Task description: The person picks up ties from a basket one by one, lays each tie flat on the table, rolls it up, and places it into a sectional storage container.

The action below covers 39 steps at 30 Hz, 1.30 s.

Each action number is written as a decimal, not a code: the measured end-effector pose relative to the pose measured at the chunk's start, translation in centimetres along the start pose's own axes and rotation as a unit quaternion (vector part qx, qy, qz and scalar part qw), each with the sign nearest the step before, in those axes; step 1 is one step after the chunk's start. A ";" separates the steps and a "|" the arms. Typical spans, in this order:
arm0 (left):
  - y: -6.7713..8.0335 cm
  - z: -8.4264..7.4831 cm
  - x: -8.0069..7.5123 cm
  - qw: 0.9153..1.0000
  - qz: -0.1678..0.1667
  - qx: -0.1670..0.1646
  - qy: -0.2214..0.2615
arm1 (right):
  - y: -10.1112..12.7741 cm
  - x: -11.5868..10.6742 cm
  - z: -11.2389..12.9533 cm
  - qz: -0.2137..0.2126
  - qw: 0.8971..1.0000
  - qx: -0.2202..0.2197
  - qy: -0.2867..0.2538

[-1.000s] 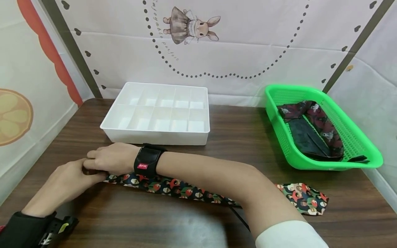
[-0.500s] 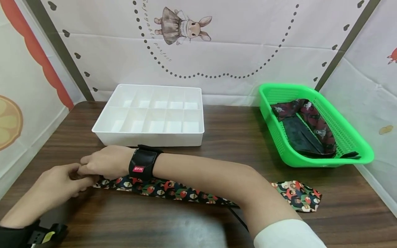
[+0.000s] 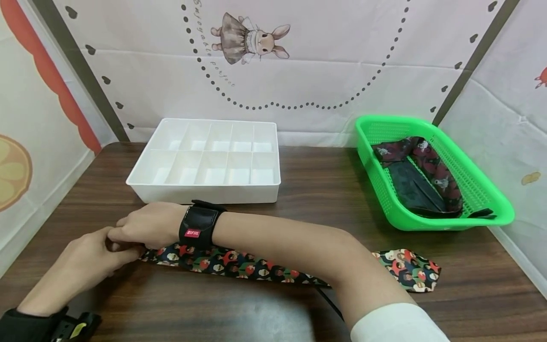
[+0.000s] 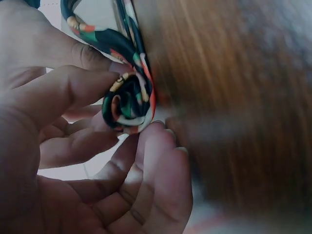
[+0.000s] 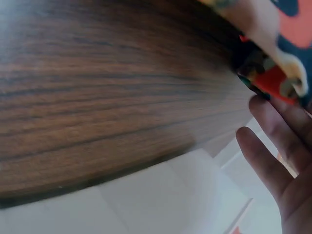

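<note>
A dark necktie [image 3: 239,263] printed with small colourful figures lies lengthwise on the table, its pointed end showing right of the right forearm. Its left end is wound into a spiral roll [image 4: 129,102], seen end-on in the left wrist view. My left hand [image 3: 87,259] holds this roll between thumb and curled fingers. From the far side, my right hand [image 3: 149,223] grips the tie at the roll. In the head view the hands hide the roll. Part of the tie [image 5: 278,80] appears blurred in the right wrist view, beside spread fingers [image 5: 265,158].
A white divided box [image 3: 205,194] stands behind the hands. At the back right, a green basket [image 3: 427,224] holds dark maroon patterned fabric [image 3: 438,173]. A thin black cord [image 3: 329,301] runs under the right forearm. Printed cloth walls [image 3: 320,80] surround the wooden table [image 3: 316,175].
The head view has shifted slightly. Both hands stay at the rolled end, with small finger movements. My left hand drew back a little, then came in close to the right again.
</note>
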<state>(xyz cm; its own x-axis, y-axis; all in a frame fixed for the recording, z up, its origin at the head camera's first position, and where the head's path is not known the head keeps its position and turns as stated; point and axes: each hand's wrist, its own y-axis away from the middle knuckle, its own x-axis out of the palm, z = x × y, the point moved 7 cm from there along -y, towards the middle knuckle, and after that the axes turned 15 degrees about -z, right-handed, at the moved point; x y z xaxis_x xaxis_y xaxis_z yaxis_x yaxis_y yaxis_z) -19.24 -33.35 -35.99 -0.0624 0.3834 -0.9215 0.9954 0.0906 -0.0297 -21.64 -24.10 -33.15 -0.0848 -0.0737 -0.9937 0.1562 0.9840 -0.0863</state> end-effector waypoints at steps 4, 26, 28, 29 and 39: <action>0.0 0.0 0.0 1.000 0.000 -0.001 -0.006 | 0.2 0.1 0.0 -0.007 1.000 0.009 0.018; 0.5 -0.4 0.7 0.998 0.046 -0.012 0.037 | 1.0 0.4 0.6 -0.033 0.996 -0.068 0.055; 0.7 -0.4 0.7 0.997 0.053 -0.021 0.047 | 1.1 0.4 0.6 -0.035 0.996 -0.070 0.053; 0.7 -0.4 0.7 0.997 0.054 -0.026 0.049 | 1.1 0.4 0.6 -0.034 0.996 -0.070 0.049; 0.9 -0.3 1.1 0.994 0.067 -0.071 0.051 | 1.1 0.1 0.3 0.021 0.997 -0.047 -0.063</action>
<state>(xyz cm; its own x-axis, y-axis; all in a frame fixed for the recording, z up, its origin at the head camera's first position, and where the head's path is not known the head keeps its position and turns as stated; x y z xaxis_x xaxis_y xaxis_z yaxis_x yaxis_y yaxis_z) -18.47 -32.53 -36.92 0.0548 0.4918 -0.8690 0.9755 0.1595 0.1518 -21.19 -23.06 -33.38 0.0457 -0.0468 -0.9979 0.0637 0.9970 -0.0438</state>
